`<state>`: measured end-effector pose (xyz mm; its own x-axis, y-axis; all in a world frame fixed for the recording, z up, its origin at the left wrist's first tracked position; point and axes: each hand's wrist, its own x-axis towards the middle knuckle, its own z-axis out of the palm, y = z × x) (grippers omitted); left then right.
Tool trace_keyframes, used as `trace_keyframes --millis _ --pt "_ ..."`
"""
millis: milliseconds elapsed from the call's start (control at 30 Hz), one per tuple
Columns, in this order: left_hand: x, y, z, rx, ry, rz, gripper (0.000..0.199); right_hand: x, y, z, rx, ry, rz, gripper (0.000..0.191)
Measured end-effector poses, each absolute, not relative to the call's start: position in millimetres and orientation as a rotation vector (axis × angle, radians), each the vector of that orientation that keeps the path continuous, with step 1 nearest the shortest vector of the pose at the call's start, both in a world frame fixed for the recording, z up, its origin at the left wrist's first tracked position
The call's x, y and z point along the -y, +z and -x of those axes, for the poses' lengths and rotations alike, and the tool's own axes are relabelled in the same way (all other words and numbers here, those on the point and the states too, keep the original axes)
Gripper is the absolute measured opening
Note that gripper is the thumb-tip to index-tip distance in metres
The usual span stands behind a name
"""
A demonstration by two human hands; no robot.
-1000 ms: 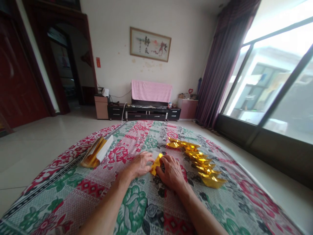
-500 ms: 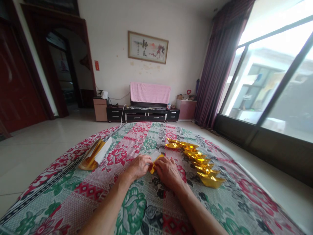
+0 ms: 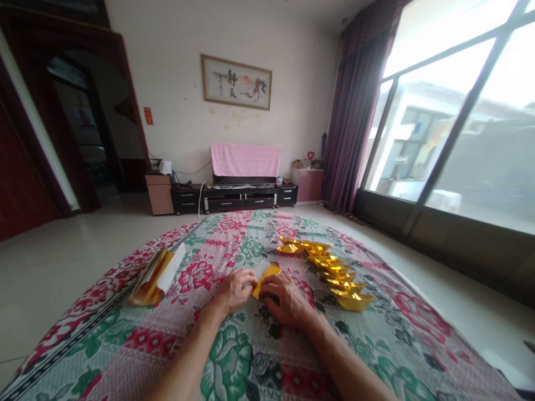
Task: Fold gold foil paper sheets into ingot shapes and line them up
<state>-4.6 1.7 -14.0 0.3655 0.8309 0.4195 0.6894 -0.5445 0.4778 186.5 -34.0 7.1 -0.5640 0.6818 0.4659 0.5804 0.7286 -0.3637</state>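
Observation:
A small sheet of gold and white paper [image 3: 267, 274] lies on the patterned tablecloth between my hands, partly folded, its gold side showing near my right fingers. My left hand [image 3: 239, 288] pinches its left edge with fingers pressed together. Bent over the paper's lower right part is my right hand [image 3: 284, 298], thumb and fingers closed on it. To the right, several folded gold paper boats [image 3: 330, 262] sit in an overlapping row. On the left rests a loosely curled stack of gold and white sheets [image 3: 156, 278].
The round table's flowered cloth [image 3: 234, 356] spreads around my forearms. Beyond it stand a low black cabinet [image 3: 225, 203] and a screen under a pink cloth [image 3: 246, 160]. A window [image 3: 460, 128] with a purple curtain [image 3: 351, 111] is at the right.
The view has turned slightly right. More of the paper's gold face now shows between my hands, and my right fingers have shifted over it toward its lower edge.

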Motion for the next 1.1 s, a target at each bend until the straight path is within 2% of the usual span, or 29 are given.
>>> trace_keyframes --millis 600,1100 --pt "9.1 -8.5 6.3 -1.265 0.995 -2.504 0.029 26.7 3.1 -182.1 2.29 0.255 1.049 0.026" --pt "20.2 4.6 6.9 -1.093 0.935 -2.575 0.016 25.1 4.1 -182.0 2.264 0.269 1.004 0.018"
